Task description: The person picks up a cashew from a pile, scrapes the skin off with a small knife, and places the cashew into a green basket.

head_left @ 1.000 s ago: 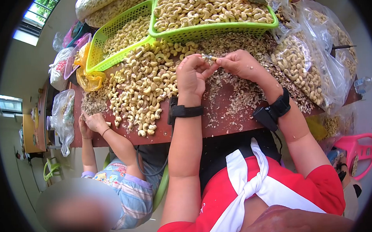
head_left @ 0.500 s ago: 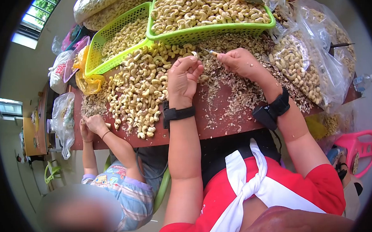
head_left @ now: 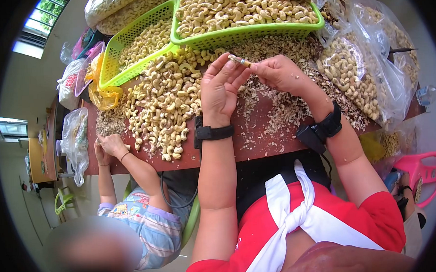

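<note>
My left hand (head_left: 221,89) is palm up over the table, pinching a cashew between thumb and forefinger; the nut is mostly hidden by the fingertips and the blade. My right hand (head_left: 279,76) grips a small knife (head_left: 245,63) by its handle. The blade points left and meets the cashew at my left fingertips. Left of my left hand spreads a pile of loose cashews (head_left: 165,102). Under and around my right hand lie flaky brown skins (head_left: 280,111).
A large green basket (head_left: 247,34) of cashews stands at the back, a smaller green basket (head_left: 109,75) beside it. At right slumps a clear bag of cashews (head_left: 346,74). A co-worker's hands (head_left: 112,145) work at the left table edge. A pink chair (head_left: 427,168) stands lower right.
My left hand has opened its lower fingers and tilted, rising slightly. The knife has come left, from apart from the cashew to against it.
</note>
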Action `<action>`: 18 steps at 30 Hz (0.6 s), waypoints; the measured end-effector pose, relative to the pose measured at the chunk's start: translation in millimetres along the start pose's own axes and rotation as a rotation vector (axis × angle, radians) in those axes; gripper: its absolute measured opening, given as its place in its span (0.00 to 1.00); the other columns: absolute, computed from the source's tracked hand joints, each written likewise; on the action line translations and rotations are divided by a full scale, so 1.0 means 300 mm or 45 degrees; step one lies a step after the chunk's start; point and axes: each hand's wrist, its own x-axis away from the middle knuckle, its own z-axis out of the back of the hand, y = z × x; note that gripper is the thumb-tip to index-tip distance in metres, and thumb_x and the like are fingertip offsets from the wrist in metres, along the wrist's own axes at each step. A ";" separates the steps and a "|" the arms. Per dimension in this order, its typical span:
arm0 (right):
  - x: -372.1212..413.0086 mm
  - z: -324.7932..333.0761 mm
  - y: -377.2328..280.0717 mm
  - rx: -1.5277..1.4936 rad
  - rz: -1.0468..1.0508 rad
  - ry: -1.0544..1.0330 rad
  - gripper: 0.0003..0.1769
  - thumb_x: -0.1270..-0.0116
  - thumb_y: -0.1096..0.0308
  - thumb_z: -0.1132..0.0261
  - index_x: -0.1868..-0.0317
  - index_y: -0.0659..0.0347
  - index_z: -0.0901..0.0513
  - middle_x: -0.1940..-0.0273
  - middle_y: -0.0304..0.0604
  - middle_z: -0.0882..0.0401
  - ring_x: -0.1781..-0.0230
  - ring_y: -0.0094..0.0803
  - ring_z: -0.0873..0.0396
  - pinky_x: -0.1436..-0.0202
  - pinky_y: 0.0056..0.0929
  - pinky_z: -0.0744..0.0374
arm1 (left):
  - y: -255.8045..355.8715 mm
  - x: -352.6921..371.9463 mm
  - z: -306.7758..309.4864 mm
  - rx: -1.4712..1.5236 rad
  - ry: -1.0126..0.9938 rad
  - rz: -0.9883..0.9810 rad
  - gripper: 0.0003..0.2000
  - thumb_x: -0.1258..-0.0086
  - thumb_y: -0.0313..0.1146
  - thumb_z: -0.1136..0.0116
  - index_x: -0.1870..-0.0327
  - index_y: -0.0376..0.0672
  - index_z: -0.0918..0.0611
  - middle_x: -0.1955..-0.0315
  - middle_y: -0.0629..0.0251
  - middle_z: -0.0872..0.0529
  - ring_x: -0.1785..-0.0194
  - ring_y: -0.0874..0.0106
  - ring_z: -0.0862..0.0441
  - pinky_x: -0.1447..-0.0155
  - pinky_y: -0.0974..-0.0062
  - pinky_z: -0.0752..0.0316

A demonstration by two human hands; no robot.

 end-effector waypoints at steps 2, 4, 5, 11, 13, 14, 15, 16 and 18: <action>0.000 0.002 -0.001 0.019 -0.017 -0.010 0.22 0.39 0.54 0.46 0.86 0.59 0.29 0.89 0.28 0.38 0.90 0.14 0.43 0.87 0.15 0.44 | -0.002 -0.003 0.004 0.009 0.012 -0.006 0.11 0.41 0.21 0.50 0.57 0.34 0.30 0.65 0.52 0.23 0.60 0.63 0.22 0.56 0.70 0.23; 0.000 0.001 -0.003 0.041 -0.031 -0.023 0.23 0.40 0.53 0.46 0.87 0.60 0.29 0.90 0.29 0.38 0.89 0.15 0.42 0.86 0.16 0.43 | -0.005 -0.006 0.005 0.019 0.025 -0.016 0.10 0.41 0.21 0.50 0.58 0.34 0.29 0.65 0.51 0.23 0.59 0.63 0.23 0.56 0.70 0.23; 0.001 -0.002 -0.004 0.037 -0.029 -0.015 0.24 0.40 0.53 0.46 0.87 0.60 0.29 0.90 0.29 0.38 0.89 0.15 0.42 0.86 0.16 0.43 | -0.011 -0.007 0.004 0.034 0.016 -0.026 0.10 0.41 0.21 0.50 0.59 0.34 0.29 0.65 0.51 0.23 0.59 0.63 0.23 0.55 0.70 0.23; -0.007 -0.007 -0.006 0.044 -0.024 -0.006 0.24 0.40 0.53 0.46 0.88 0.60 0.29 0.90 0.29 0.38 0.89 0.15 0.42 0.86 0.17 0.43 | -0.018 -0.004 0.006 0.041 0.013 -0.063 0.08 0.42 0.20 0.49 0.61 0.34 0.28 0.65 0.52 0.22 0.59 0.63 0.23 0.55 0.70 0.23; -0.007 -0.007 -0.005 0.065 -0.023 -0.003 0.24 0.40 0.53 0.46 0.88 0.60 0.29 0.90 0.29 0.38 0.89 0.15 0.42 0.86 0.17 0.43 | -0.022 -0.003 0.005 0.041 0.014 -0.110 0.08 0.43 0.19 0.49 0.62 0.34 0.28 0.66 0.54 0.22 0.59 0.63 0.23 0.55 0.70 0.23; -0.010 -0.007 0.001 0.086 -0.023 0.010 0.24 0.40 0.53 0.46 0.88 0.60 0.29 0.90 0.29 0.38 0.89 0.15 0.42 0.86 0.17 0.43 | -0.026 -0.003 0.005 0.042 0.013 -0.108 0.08 0.43 0.19 0.49 0.62 0.34 0.28 0.66 0.54 0.22 0.59 0.63 0.23 0.55 0.70 0.23; -0.014 -0.007 0.006 0.108 -0.022 0.023 0.24 0.40 0.53 0.46 0.88 0.60 0.30 0.90 0.29 0.38 0.89 0.15 0.42 0.86 0.17 0.43 | -0.031 -0.003 0.005 0.029 0.043 -0.130 0.08 0.43 0.19 0.49 0.63 0.34 0.28 0.66 0.55 0.22 0.59 0.63 0.23 0.55 0.70 0.23; -0.015 -0.006 0.009 0.109 -0.021 0.025 0.24 0.40 0.53 0.46 0.88 0.60 0.30 0.90 0.29 0.38 0.89 0.15 0.42 0.86 0.17 0.43 | -0.034 -0.003 0.004 0.017 0.072 -0.154 0.08 0.44 0.18 0.49 0.63 0.33 0.28 0.66 0.56 0.22 0.59 0.62 0.23 0.55 0.70 0.23; -0.019 -0.006 0.014 0.109 -0.036 0.046 0.24 0.41 0.52 0.46 0.88 0.60 0.30 0.90 0.29 0.38 0.89 0.15 0.42 0.85 0.17 0.43 | -0.034 -0.002 0.002 0.026 0.064 -0.148 0.08 0.44 0.17 0.49 0.63 0.33 0.28 0.67 0.56 0.22 0.59 0.62 0.23 0.54 0.70 0.23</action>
